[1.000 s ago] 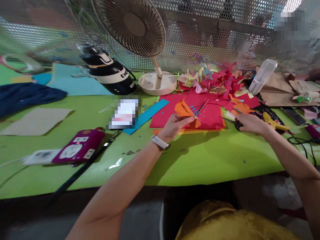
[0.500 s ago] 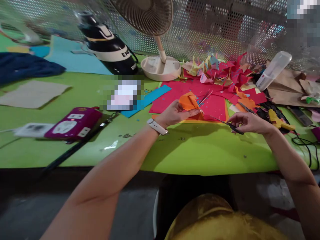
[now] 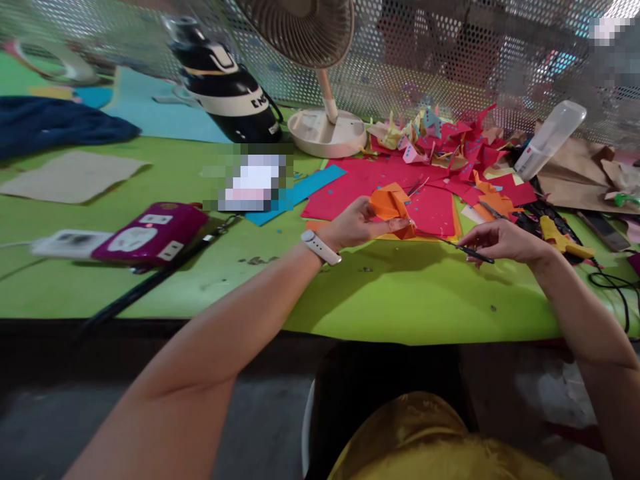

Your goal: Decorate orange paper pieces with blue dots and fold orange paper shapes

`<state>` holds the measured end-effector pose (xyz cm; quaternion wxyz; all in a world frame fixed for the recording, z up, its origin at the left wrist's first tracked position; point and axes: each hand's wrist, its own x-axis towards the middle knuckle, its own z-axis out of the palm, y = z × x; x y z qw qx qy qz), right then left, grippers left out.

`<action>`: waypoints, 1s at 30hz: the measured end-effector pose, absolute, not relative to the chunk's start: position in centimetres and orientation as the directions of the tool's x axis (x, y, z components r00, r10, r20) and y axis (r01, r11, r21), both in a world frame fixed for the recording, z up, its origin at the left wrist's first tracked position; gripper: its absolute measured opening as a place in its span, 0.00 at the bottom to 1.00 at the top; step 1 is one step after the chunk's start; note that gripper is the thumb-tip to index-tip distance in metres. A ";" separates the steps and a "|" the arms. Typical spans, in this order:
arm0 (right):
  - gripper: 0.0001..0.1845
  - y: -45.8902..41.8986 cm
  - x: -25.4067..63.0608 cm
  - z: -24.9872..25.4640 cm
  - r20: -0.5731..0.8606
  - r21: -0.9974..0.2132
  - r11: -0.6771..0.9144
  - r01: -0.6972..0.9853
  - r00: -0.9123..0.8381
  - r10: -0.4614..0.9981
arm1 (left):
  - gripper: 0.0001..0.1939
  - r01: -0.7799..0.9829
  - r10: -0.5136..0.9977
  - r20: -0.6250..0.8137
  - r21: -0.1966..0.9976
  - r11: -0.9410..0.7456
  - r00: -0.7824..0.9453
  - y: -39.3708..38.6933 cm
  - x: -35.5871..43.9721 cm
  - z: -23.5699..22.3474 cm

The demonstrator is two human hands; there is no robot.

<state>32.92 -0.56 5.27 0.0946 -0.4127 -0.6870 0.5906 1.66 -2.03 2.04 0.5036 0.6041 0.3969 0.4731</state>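
Pinched between the thumb and fingers of my left hand (image 3: 357,223) is a piece of folded orange paper (image 3: 389,201), held over the front of a red sheet (image 3: 340,177). My right hand (image 3: 500,241) is closed around a slim dark-handled tool (image 3: 475,255). Its thin shaft points left toward the lower edge of the orange paper; whether the tip touches is too small to tell. Thin shiny strands (image 3: 419,187) show just behind the folded paper. Orange sheets peek out beneath the red one.
Folded paper pieces (image 3: 450,137) are heaped behind the red sheet. A fan (image 3: 327,130), bottle (image 3: 235,100) and phone (image 3: 253,181) stand or lie to the left, with a purple power strip (image 3: 150,233). A yellow glue gun (image 3: 563,240) and clear container (image 3: 550,140) are at right.
The view has shifted slightly, so the table items sit a little further right and higher. Both hands keep their holds, the orange paper and tool staying close together.
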 end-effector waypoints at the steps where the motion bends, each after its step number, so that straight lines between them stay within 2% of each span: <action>1: 0.22 -0.6 32.9 5.3 -0.360 -0.888 -0.043 0.457 -0.637 0.682 | 0.11 0.010 0.952 0.189 0.980 -0.197 0.241 -2.0 1.7 2.0; 14: 0.22 -0.5 32.3 5.2 -0.441 -0.862 -0.092 0.498 -0.647 0.623 | 0.13 0.085 0.932 0.253 0.955 -0.283 0.258 -2.4 2.0 1.9; 22: 0.22 -1.0 31.7 4.6 -0.470 -0.879 -0.201 0.433 -0.708 0.527 | 0.10 0.076 0.816 0.287 0.925 -0.372 0.501 -3.6 3.2 2.8; 30: 0.21 -0.9 31.6 4.5 -0.530 -0.845 -0.236 0.480 -0.691 0.492 | 0.06 0.128 0.824 0.253 0.923 -0.362 0.506 -4.1 3.0 4.3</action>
